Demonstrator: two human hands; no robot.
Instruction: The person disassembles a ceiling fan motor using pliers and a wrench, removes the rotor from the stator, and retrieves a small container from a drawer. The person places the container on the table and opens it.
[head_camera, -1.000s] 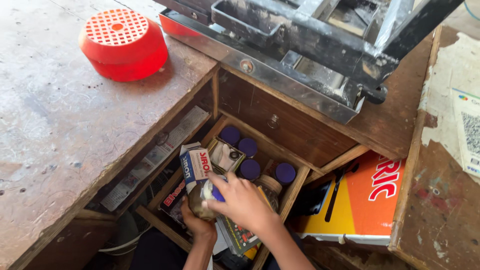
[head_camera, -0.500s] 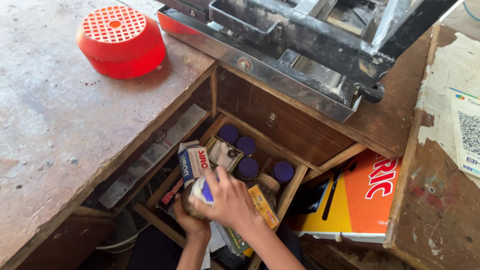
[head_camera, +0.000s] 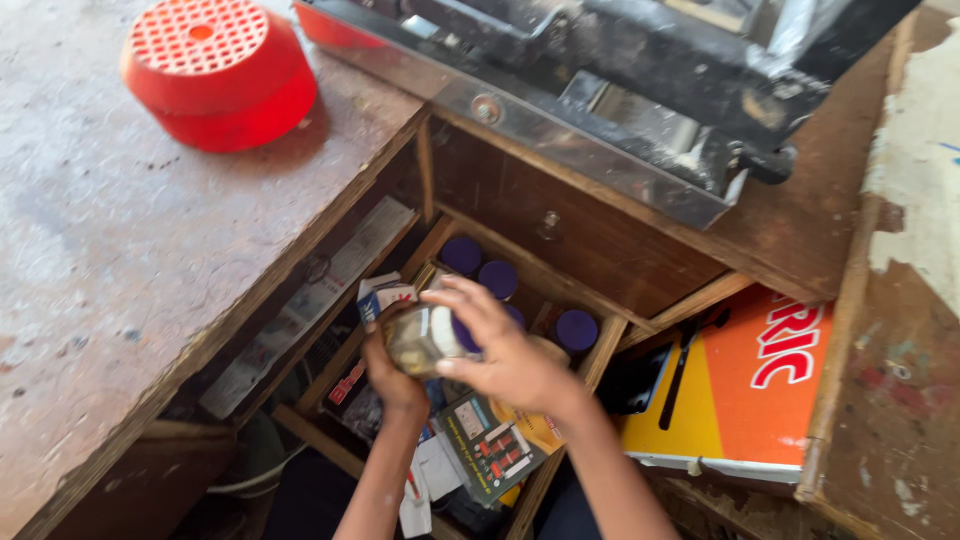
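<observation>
Both hands meet over the open wooden drawer (head_camera: 600, 350) below the worktop's near edge. The left hand (head_camera: 392, 378) cups a small glass jar (head_camera: 418, 340) from underneath, and the right hand (head_camera: 505, 352) closes over the jar's top end from the right, fingers wrapped around what looks like a purple cap. The jar is held clear above the drawer's contents, tipped on its side.

Behind the hands, toward the drawer's back wall, three more purple-capped jars (head_camera: 497, 278) stand upright in the compartments, one partly hidden by the right hand's fingers. A small blue-and-white carton (head_camera: 378, 296) stands just left of the held jar, touching the left hand's fingers. Flat printed packets (head_camera: 490, 450) lie in the drawer beneath the wrists.

On the worn worktop (head_camera: 100, 260), near its far edge, sits a red perforated plastic cover (head_camera: 215, 70). A dark metal machine (head_camera: 620, 80) overhangs the drawer's back. An orange and yellow box (head_camera: 745, 390) lies to the drawer's right.
</observation>
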